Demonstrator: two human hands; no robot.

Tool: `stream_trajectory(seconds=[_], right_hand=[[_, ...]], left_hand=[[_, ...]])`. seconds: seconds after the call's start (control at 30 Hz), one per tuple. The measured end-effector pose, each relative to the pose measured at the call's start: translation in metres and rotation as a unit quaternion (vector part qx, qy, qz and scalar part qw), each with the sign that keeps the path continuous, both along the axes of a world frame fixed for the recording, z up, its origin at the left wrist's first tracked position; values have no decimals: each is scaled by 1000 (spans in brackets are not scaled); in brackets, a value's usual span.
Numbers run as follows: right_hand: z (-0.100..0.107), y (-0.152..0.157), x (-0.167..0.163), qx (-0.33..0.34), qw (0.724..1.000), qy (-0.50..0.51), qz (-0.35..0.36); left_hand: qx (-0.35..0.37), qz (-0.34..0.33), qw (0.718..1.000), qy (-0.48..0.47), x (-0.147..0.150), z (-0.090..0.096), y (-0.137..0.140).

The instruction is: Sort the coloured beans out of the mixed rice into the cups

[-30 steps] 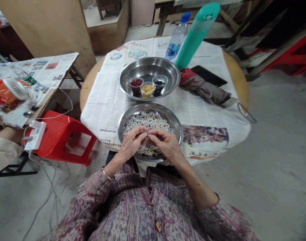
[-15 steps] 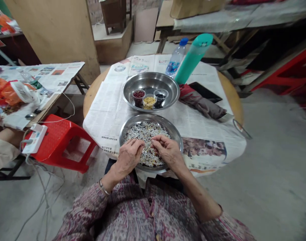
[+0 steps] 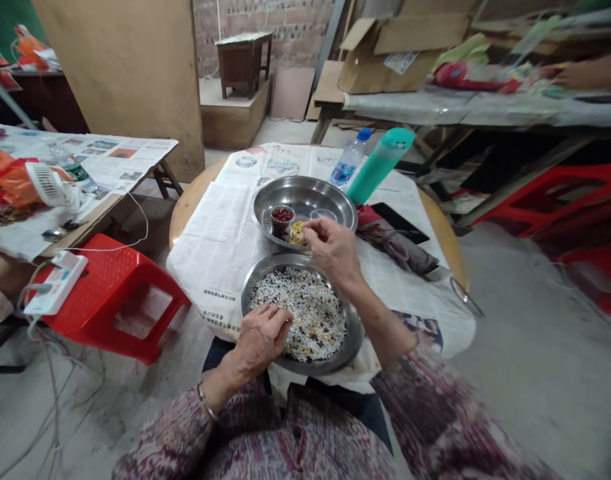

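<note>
A steel basin near me holds a spread of white grains mixed with dark, red and yellow beans. My left hand hangs over its left side, fingers curled and thumb drawn in to them; anything between them is hidden. Behind it stands a second steel basin with clear cups inside: a cup of red beans, a cup of yellow beans and a third cup, partly covered by my hand. Fingertips pinched, my right hand is at the yellow cup; what it pinches is too small to see.
Newspaper covers the round table. A water bottle, a green bottle and a folded umbrella lie or stand at the right. To the left is a red stool with a power strip.
My right hand has moved forward from the near basin to the yellow bean cup in the far basin. My left hand stays over the near basin. The view has tilted up.
</note>
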State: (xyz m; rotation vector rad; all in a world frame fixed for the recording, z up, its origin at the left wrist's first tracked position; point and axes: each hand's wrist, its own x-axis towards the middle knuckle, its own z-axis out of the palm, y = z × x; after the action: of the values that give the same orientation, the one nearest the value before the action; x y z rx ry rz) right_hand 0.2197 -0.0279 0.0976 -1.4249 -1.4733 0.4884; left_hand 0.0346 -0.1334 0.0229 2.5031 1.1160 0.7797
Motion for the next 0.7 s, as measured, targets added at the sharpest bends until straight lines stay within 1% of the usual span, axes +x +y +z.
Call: stream_trajectory(seconds=[0.03, 0.1, 0.13, 0.2, 0.27, 0.33, 0.4, 0.47, 0.53, 0.6, 0.7], right_hand=[[5, 16, 0, 24, 999, -41, -7], [11, 48, 0, 46, 991, -119, -27], [12, 62, 0, 48, 986, -153, -36], [9, 84, 1, 26, 977, -209, -36], [4, 97, 2, 4, 973, -230, -29], [-1, 97, 5, 0, 976, -216, -30], [-4, 86, 7, 8, 982, -182, -39], [-7, 64, 10, 17, 988, -148, -33], [-11, 34, 11, 9, 992, -125, -2], [-20, 0, 12, -6, 993, -116, 23], [-40, -50, 15, -25, 986, -153, 65]], left_hand=[[4, 2, 1000, 0, 0, 0, 0], [17, 2, 1000, -2, 1, -1, 0], [25, 2, 1000, -4, 1, -2, 0], [35, 3, 999, -8, 1, -2, 0], [39, 3, 999, -7, 1, -2, 0], [39, -1, 999, -2, 0, -2, 0], [37, -6, 999, 0, 0, -2, 0], [32, -7, 999, -3, 0, -2, 0], [25, -6, 1000, -4, 0, -3, 1], [14, -8, 1000, 2, 0, -2, 1], [-17, -16, 999, 32, 0, 1, 2]])
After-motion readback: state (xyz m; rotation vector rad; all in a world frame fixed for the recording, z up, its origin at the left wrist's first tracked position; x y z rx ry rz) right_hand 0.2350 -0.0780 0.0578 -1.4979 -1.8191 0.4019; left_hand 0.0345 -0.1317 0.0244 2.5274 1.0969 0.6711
